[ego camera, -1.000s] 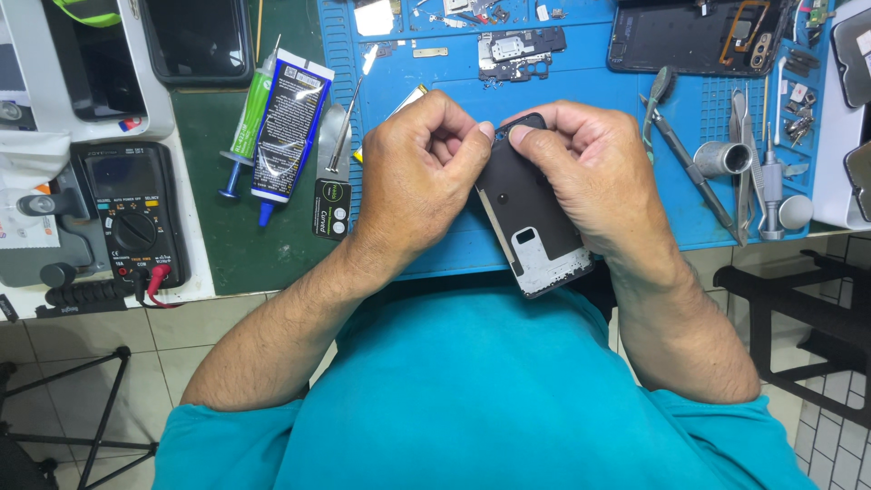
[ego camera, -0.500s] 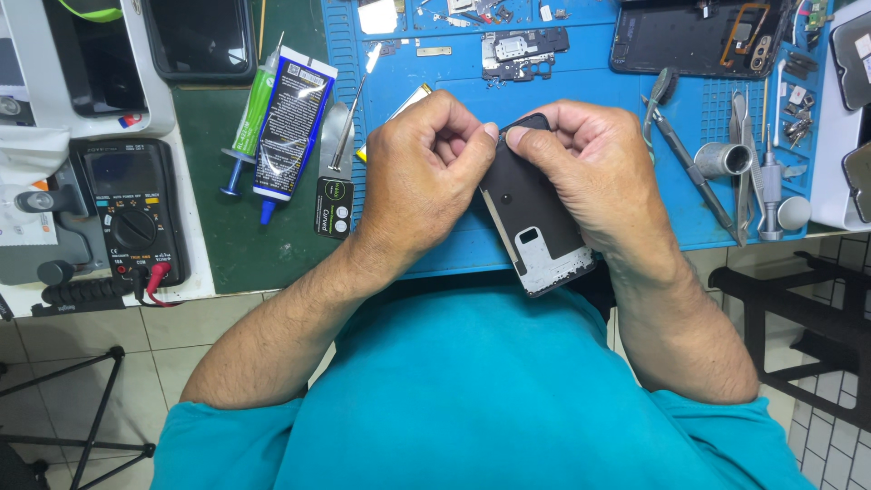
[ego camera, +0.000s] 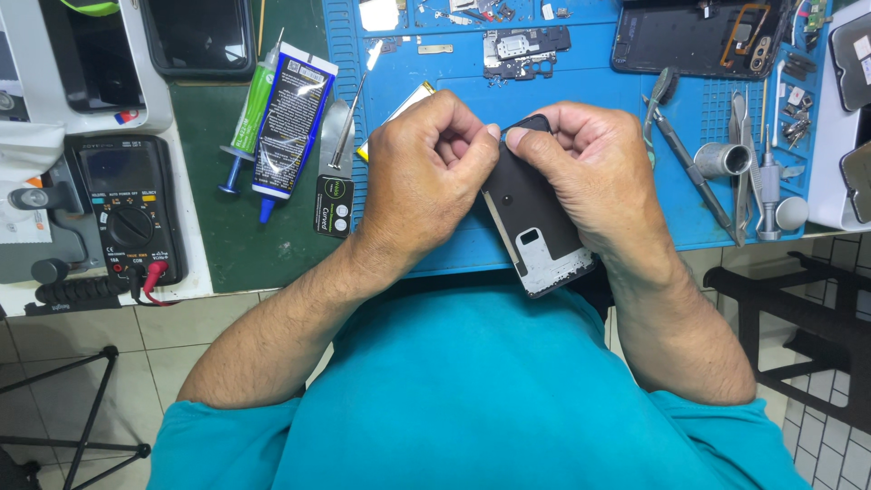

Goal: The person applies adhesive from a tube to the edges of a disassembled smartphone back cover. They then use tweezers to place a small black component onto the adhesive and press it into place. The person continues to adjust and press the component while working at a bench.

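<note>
Your left hand (ego camera: 426,177) and right hand (ego camera: 590,172): both pinching far end of one phone back cover (ego camera: 535,227). Far left: one multimeter (ego camera: 127,209), two glue tubes (ego camera: 277,118). Right: one tweezers (ego camera: 694,168).

Both hands (ego camera: 435,177) (ego camera: 590,172) together, fingers pinched.

A dark flat phone back cover (ego camera: 535,231) sits between the left hand (ego camera: 431,177) and right hand (ego camera: 590,172), over the near edge of the blue rubber work mat (ego camera: 635,118). Left of the mat lie a blue-and-white glue tube (ego camera: 292,118), then a black multimeter (ego camera: 127,209). A small steel cylinder (ego camera: 723,160) stands right of the hands.
</note>
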